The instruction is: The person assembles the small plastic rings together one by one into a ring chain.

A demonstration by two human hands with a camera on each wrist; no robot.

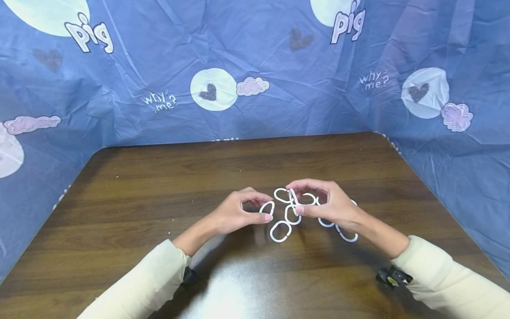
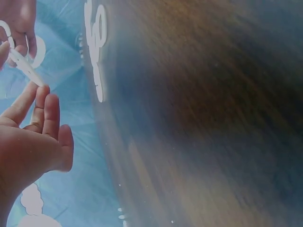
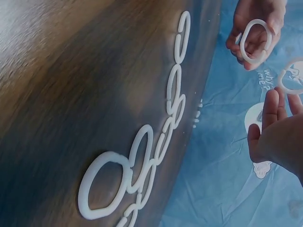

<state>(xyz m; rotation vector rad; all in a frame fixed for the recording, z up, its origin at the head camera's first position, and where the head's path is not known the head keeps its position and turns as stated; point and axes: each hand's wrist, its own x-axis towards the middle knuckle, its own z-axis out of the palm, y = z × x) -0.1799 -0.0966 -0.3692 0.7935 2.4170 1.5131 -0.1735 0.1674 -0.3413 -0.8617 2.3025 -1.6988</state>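
Observation:
Thumb and fingertips of my left hand (image 1: pixel 236 212) pinch an oval white plastic link (image 1: pixel 273 207) with a small gap in its side, held up off the table. To the right, my right hand (image 1: pixel 331 204) pinches another white link (image 1: pixel 291 197), seen nearly edge-on in the head view. The two held links are apart. Several similar links lie on the table around and below the right hand, among them one link (image 1: pixel 272 232) nearest me; the hand partly hides others. In the right wrist view, table links (image 3: pixel 83 195) lie close together in a row, some touching or overlapping.
The brown wooden table (image 1: pixel 167 177) has rounded far corners. A blue printed cloth (image 1: pixel 255 48) hangs behind it and along both sides. Dark wrist straps (image 1: pixel 392 277) show under the pale sleeves (image 1: pixel 442 270).

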